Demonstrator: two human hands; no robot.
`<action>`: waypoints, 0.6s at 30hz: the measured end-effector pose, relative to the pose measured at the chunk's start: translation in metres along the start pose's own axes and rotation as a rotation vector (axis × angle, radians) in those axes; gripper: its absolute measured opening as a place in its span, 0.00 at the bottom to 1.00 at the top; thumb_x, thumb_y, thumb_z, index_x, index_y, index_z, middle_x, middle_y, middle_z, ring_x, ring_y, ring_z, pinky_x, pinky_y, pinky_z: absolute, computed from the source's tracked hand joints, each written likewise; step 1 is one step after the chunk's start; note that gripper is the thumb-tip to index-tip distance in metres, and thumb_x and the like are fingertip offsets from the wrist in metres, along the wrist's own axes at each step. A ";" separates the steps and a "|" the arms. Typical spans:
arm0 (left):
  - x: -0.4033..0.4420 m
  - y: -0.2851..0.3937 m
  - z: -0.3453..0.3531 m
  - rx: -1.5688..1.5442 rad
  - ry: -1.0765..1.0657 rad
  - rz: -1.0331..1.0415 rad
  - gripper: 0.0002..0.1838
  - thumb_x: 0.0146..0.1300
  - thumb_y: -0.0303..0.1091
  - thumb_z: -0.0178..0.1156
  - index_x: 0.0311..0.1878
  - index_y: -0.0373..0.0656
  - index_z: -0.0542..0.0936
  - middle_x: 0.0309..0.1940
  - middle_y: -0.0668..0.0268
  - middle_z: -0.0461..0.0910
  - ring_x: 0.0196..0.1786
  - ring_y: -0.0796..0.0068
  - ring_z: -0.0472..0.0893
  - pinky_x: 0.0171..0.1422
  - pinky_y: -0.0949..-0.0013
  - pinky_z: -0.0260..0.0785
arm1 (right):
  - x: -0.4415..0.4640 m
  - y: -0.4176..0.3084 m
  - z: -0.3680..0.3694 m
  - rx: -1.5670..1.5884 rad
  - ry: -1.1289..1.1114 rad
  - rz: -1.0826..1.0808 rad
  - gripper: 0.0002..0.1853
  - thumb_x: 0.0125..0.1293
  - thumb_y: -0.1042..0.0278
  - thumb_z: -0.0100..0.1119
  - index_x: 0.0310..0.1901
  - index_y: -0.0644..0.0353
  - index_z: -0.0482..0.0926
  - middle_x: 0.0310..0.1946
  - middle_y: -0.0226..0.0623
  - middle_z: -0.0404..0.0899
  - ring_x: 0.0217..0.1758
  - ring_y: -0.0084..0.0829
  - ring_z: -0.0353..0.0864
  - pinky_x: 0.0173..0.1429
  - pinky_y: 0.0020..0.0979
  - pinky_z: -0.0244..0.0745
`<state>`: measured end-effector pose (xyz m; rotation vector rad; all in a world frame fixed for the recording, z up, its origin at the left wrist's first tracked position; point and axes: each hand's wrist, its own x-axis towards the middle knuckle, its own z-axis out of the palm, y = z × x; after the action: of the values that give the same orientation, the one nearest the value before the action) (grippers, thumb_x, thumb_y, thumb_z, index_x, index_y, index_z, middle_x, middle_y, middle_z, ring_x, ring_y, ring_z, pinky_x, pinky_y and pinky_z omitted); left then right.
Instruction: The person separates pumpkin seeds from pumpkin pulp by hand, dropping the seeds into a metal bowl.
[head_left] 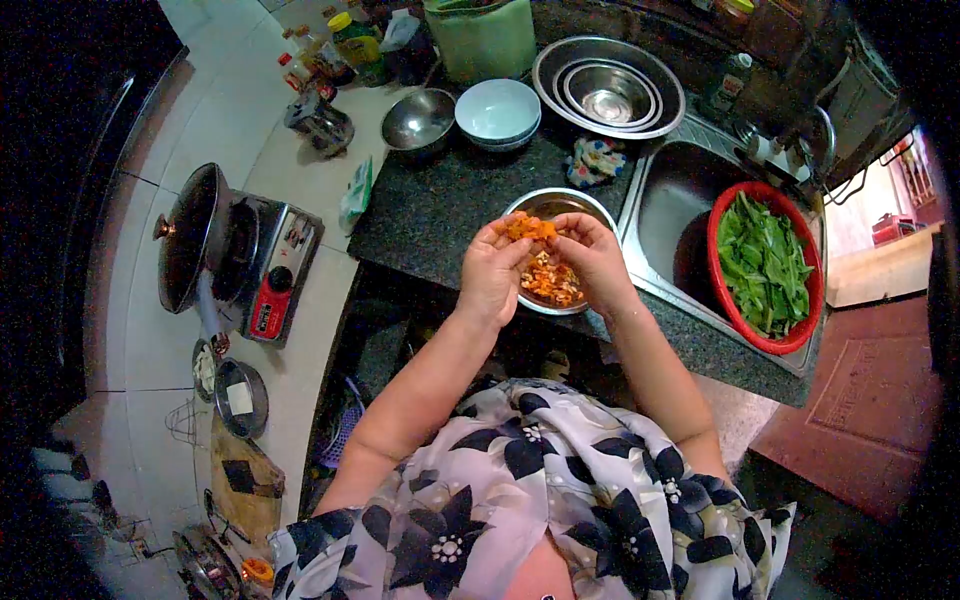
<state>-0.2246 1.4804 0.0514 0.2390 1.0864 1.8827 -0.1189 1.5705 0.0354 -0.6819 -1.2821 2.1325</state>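
Note:
Both of my hands are raised over a steel bowl (606, 222) on the dark counter. Between them is a clump of orange food (530, 228), soft and uneven in shape. My left hand (494, 268) grips its left side with thumb and fingers. On the other side, the fingertips of my right hand (592, 262) press against the same clump. Below the hands, orange and pale bits (550, 283) lie in the bowl.
A sink (672, 205) on the right holds a red basket (714, 268) of green leaves. Behind stand nested steel basins (548, 72), white bowls (497, 110) and a steel bowl (418, 122). At left are a gas stove (282, 285) and a pan (190, 240).

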 end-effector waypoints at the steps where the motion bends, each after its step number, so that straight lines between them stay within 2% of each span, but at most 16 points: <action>1: 0.000 0.000 -0.001 -0.011 -0.006 -0.005 0.19 0.52 0.15 0.53 0.49 0.36 0.69 0.42 0.60 0.75 0.45 0.69 0.76 0.52 0.69 0.71 | 0.000 0.001 -0.001 0.032 -0.004 0.016 0.10 0.55 0.76 0.57 0.40 0.63 0.73 0.33 0.32 0.77 0.35 0.21 0.76 0.39 0.21 0.73; 5: -0.006 0.003 0.005 0.010 -0.028 0.001 0.19 0.52 0.15 0.54 0.49 0.36 0.69 0.44 0.59 0.75 0.47 0.68 0.76 0.54 0.68 0.69 | 0.002 0.003 -0.005 0.124 -0.027 0.041 0.10 0.55 0.77 0.56 0.40 0.63 0.72 0.33 0.33 0.77 0.34 0.21 0.76 0.39 0.21 0.73; 8: -0.008 0.002 0.006 -0.002 -0.056 0.021 0.19 0.52 0.17 0.55 0.49 0.36 0.69 0.44 0.59 0.74 0.48 0.69 0.75 0.55 0.68 0.69 | 0.000 0.005 -0.005 0.076 0.005 0.008 0.11 0.54 0.76 0.57 0.41 0.63 0.73 0.33 0.33 0.77 0.35 0.23 0.77 0.41 0.22 0.73; 11: -0.008 0.000 0.005 -0.067 -0.065 0.003 0.18 0.54 0.21 0.56 0.50 0.37 0.69 0.44 0.60 0.74 0.47 0.69 0.75 0.54 0.69 0.69 | 0.001 0.012 -0.006 -0.408 0.019 -0.233 0.13 0.54 0.73 0.60 0.41 0.63 0.73 0.33 0.34 0.77 0.38 0.24 0.77 0.44 0.24 0.72; 12: -0.005 -0.002 0.002 -0.107 -0.065 -0.011 0.17 0.55 0.22 0.56 0.49 0.37 0.69 0.44 0.60 0.74 0.47 0.69 0.75 0.52 0.69 0.69 | -0.006 0.002 0.000 -0.467 -0.026 -0.241 0.13 0.53 0.71 0.61 0.41 0.63 0.74 0.35 0.35 0.78 0.41 0.25 0.76 0.48 0.26 0.71; 15: 0.005 -0.012 -0.013 -0.152 -0.064 -0.060 0.15 0.58 0.26 0.55 0.49 0.38 0.70 0.42 0.62 0.75 0.43 0.70 0.76 0.49 0.69 0.70 | -0.011 -0.008 0.005 -0.615 -0.100 -0.334 0.12 0.54 0.71 0.60 0.41 0.62 0.75 0.37 0.36 0.78 0.42 0.25 0.76 0.49 0.26 0.70; 18: 0.008 -0.009 -0.022 -0.160 -0.032 -0.111 0.11 0.62 0.28 0.50 0.48 0.38 0.70 0.41 0.61 0.75 0.41 0.72 0.76 0.46 0.71 0.70 | -0.004 -0.023 -0.005 -0.346 -0.044 -0.219 0.11 0.59 0.70 0.55 0.43 0.64 0.75 0.38 0.35 0.78 0.41 0.23 0.75 0.46 0.24 0.70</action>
<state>-0.2359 1.4752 0.0298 0.1148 0.9039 1.8489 -0.1084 1.5796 0.0546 -0.6012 -1.6894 1.7775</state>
